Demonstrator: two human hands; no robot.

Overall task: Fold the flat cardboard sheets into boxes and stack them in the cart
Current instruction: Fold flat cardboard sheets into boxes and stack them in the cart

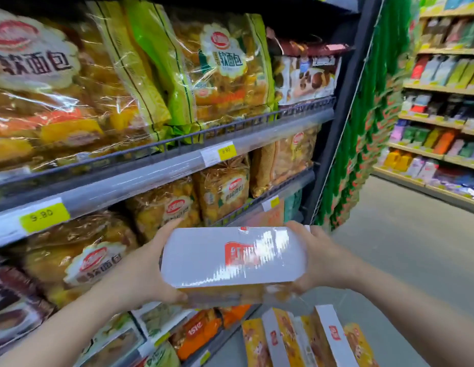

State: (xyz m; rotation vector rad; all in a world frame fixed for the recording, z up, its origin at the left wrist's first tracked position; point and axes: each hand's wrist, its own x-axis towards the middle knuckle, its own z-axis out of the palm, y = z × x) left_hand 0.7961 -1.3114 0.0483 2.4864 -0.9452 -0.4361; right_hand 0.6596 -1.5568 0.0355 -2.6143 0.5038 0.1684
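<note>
On the left a dark wire-fronted shelf unit (161, 165) runs away from the viewer, its upper tier packed with clear bags of bread (222, 72) bearing red-and-white labels, and more of the same bags crowd the tier below. A yellow price tag (44, 217) reading 9.80 sits on the near left of the shelf edge, and a second yellow tag (226, 151) sits farther along the rail above. Low and near, the left hand (148, 263) comes in from the bottom left and grips the left end of a wrapped pack (233, 256) — thumb along the underside, fingers curled up behind the far edge. The pack is a white-topped, plastic-wrapped block with a red mark in the middle of its top face and yellow sides; it is held level in the air in front of the lower shelves, between the two hands. The right hand (316, 256) clasps the right end of the pack, fingers wrapped around it. Just below and near the bottom edge, several similar yellow-and-white packs (304, 343) stand on their sides in a row, side by side; what holds them is out of view. To the right a green hanging display (363, 144) covers the end of the shelf unit, then grey floor (405, 247) opens out, and far right stand lighter shelves (442, 88) stocked with colourful boxes — too blurred to read.
</note>
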